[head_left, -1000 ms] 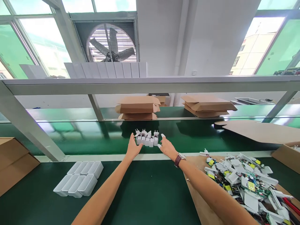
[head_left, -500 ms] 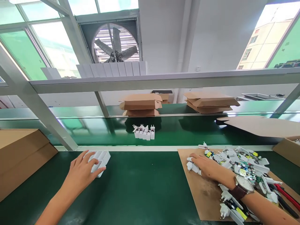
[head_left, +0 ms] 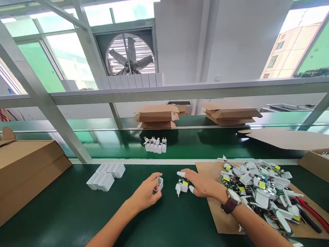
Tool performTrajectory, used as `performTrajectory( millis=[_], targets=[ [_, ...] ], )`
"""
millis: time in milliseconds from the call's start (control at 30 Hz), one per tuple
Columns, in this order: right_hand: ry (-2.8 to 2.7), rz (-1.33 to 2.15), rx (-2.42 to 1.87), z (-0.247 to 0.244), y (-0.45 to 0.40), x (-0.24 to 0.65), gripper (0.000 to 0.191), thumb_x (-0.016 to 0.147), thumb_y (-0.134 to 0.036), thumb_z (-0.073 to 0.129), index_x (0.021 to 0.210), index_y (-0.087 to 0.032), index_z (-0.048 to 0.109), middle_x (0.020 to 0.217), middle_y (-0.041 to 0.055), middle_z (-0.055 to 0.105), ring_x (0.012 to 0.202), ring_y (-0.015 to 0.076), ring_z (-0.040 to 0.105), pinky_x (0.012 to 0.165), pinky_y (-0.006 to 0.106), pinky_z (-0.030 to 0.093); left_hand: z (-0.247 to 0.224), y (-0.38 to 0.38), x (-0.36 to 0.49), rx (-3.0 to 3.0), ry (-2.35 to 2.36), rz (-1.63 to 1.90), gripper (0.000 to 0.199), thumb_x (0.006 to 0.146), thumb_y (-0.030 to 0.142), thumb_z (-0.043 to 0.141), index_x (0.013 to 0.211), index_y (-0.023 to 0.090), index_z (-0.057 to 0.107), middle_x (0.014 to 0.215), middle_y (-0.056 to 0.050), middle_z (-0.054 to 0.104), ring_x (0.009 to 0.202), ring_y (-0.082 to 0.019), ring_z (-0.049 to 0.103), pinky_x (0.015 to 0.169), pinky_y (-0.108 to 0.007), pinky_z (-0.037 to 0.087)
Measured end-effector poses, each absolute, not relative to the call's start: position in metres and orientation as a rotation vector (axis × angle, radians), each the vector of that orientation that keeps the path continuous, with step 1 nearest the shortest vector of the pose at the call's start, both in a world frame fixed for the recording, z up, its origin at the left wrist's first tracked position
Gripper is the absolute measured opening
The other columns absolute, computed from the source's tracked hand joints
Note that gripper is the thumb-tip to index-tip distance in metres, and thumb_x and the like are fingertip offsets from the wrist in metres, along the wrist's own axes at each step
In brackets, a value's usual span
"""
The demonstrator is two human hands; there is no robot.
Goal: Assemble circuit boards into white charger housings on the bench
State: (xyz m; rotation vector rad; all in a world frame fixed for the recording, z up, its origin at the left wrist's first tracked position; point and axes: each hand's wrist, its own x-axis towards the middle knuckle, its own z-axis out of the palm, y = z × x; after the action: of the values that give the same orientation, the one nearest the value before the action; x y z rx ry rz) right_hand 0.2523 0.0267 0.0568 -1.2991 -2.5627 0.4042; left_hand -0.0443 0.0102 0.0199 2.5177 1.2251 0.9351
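My left hand (head_left: 147, 192) is closed around a small open white plastic housing (head_left: 159, 184) just above or on the green work surface. My right hand (head_left: 203, 183) wears white finger covers on the thumb and index finger. Between those fingertips it has a white charger plug with a circuit board (head_left: 182, 186), its yellow-marked component showing. The two hands face each other across a short gap. Left of them stands a group of empty white housings (head_left: 106, 175), open side up.
A heap of circuit boards and white charger parts (head_left: 259, 192) covers a cardboard sheet (head_left: 216, 219) at right, with red-and-black-handled pliers (head_left: 312, 214) beside it. Filled housings (head_left: 155, 146) stand on the green belt behind the rail (head_left: 180, 161). A cardboard box (head_left: 33, 171) is at left.
My left hand has moved right from the group of housings, bringing one along. My right hand has come left from the cardboard sheet with the charger plug and board.
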Motion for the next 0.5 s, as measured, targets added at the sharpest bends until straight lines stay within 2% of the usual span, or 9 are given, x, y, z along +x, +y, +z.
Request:
performTrajectory(
  millis=[67, 133, 200, 267, 333, 433, 500],
  targets=[
    [-2.510, 0.323, -1.439, 0.049, 0.029, 0.240, 0.060, 0.076, 0.003, 0.049, 0.130, -0.019, 0.064, 0.135, 0.0152, 0.063, 0.120, 0.0282, 0.064, 0.101, 0.041, 0.051, 0.013, 0.014, -0.022, 2.517, 1.176, 1.004, 0.016, 0.079, 0.010, 0.056, 0.072, 0.022, 0.049, 0.122, -0.012, 0.069, 0.094, -0.020, 0.074, 0.074, -0.032, 0.061],
    [-2.432, 0.285, -1.600, 0.041, 0.029, 0.231, 0.050, 0.082, 0.002, 0.046, 0.126, -0.013, 0.065, 0.123, 0.0191, 0.068, 0.112, 0.0309, 0.067, 0.099, 0.045, 0.052, 0.005, 0.015, -0.011, 2.496, 1.161, 1.044, 0.015, 0.082, 0.011, 0.055, 0.074, 0.022, 0.049, 0.116, -0.010, 0.068, 0.088, -0.018, 0.072, 0.074, -0.032, 0.060],
    [-2.385, 0.314, -1.686, 0.034, 0.027, 0.226, 0.037, 0.088, -0.005, 0.048, 0.120, -0.010, 0.066, 0.112, 0.0200, 0.069, 0.102, 0.0319, 0.070, 0.093, 0.045, 0.054, -0.001, 0.012, -0.010, 2.484, 1.148, 1.058, 0.013, 0.086, 0.014, 0.055, 0.077, 0.022, 0.050, 0.113, -0.009, 0.066, 0.084, -0.016, 0.070, 0.073, -0.031, 0.059],
    [-2.365, 0.346, -1.716, 0.027, 0.023, 0.223, 0.028, 0.092, -0.014, 0.053, 0.117, -0.012, 0.067, 0.112, 0.0185, 0.069, 0.103, 0.0316, 0.069, 0.093, 0.044, 0.054, -0.006, 0.007, -0.014, 2.483, 1.136, 1.055, 0.009, 0.089, 0.020, 0.059, 0.083, 0.022, 0.053, 0.113, -0.008, 0.064, 0.083, -0.016, 0.068, 0.072, -0.030, 0.059],
    [-2.339, 0.478, -1.597, 0.023, 0.018, 0.224, 0.032, 0.093, -0.018, 0.056, 0.124, -0.015, 0.065, 0.120, 0.0164, 0.067, 0.110, 0.0297, 0.067, 0.098, 0.043, 0.053, -0.008, 0.003, -0.020, 2.483, 1.135, 1.020, 0.010, 0.090, 0.026, 0.065, 0.093, 0.022, 0.056, 0.116, -0.008, 0.063, 0.090, -0.018, 0.069, 0.075, -0.031, 0.060],
    [-2.210, 0.784, -1.312, 0.018, 0.010, 0.229, 0.050, 0.091, -0.016, 0.055, 0.141, -0.020, 0.054, 0.137, 0.0128, 0.062, 0.114, 0.0247, 0.066, 0.098, 0.039, 0.056, -0.009, 0.000, -0.027, 2.460, 1.138, 0.953, 0.025, 0.088, 0.029, 0.071, 0.108, 0.023, 0.057, 0.119, -0.009, 0.062, 0.101, -0.021, 0.069, 0.082, -0.032, 0.061],
    [-2.155, 0.792, -1.287, 0.015, 0.004, 0.231, 0.056, 0.090, -0.021, 0.060, 0.145, -0.020, 0.051, 0.145, 0.0145, 0.056, 0.123, 0.0283, 0.062, 0.102, 0.044, 0.055, -0.008, 0.000, -0.028, 2.430, 1.132, 0.943, 0.035, 0.087, 0.029, 0.074, 0.116, 0.023, 0.055, 0.122, -0.011, 0.061, 0.107, -0.023, 0.069, 0.087, -0.034, 0.060]
  ],
)
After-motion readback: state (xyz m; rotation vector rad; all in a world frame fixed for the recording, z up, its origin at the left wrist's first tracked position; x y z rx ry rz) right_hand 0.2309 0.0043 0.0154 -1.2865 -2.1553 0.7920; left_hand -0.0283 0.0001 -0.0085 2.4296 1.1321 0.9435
